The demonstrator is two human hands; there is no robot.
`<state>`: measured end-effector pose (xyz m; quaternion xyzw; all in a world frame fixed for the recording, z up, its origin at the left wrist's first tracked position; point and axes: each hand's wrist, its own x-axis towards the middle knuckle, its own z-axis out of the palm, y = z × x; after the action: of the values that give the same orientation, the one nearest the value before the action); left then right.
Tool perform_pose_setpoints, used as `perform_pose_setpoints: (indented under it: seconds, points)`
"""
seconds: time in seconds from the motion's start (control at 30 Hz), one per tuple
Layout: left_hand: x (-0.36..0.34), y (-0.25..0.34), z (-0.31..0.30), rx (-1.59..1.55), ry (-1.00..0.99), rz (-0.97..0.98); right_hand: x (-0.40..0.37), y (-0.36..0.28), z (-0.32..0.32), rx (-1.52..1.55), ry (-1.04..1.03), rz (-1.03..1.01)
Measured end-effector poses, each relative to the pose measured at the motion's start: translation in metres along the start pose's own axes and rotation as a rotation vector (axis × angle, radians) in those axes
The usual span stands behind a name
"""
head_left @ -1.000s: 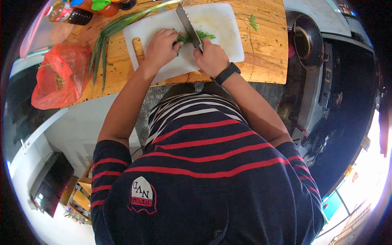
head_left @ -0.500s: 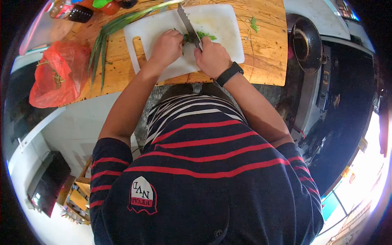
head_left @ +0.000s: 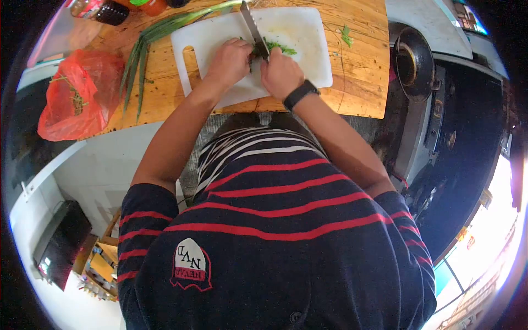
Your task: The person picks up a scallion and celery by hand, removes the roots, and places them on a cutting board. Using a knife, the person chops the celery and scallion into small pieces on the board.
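My right hand, with a black band on the wrist, is wrapped round the handle of a knife. The blade points away from me over a white cutting board. Just left of the blade, my left hand presses with curled fingers on a dark green bunch, mostly hidden under them. Chopped greens lie on the board to the right of the blade. Long green onions stretch along the board's far left side.
A red plastic bag with dry stalks sits at the table's left. Jars stand at the far left. A green scrap lies on the wooden table. A black wok is at the right.
The board appears shifted slightly right in view. The knife and my right hand have moved slightly left relative to the board, closer to my left hand.
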<state>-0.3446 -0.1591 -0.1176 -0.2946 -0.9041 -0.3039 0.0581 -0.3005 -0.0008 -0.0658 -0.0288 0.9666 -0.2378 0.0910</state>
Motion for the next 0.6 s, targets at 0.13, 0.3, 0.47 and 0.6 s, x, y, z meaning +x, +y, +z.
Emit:
perform_pose_setpoints:
  seconds: [0.13,0.3,0.47,0.6]
  points:
    - [-0.003,0.001,-0.003,-0.009,0.008,-0.006,-0.001,-0.008,-0.013,-0.026,-0.044,0.019]
    - [-0.005,0.000,0.000,0.032,-0.003,-0.022,0.004,-0.007,-0.010,-0.011,-0.029,0.013]
    - [-0.007,0.005,0.001,0.025,0.024,0.001,-0.003,-0.002,-0.006,-0.001,-0.060,0.033]
    - [-0.015,0.001,0.007,0.007,0.110,-0.035,0.000,0.004,-0.005,0.005,-0.043,0.026]
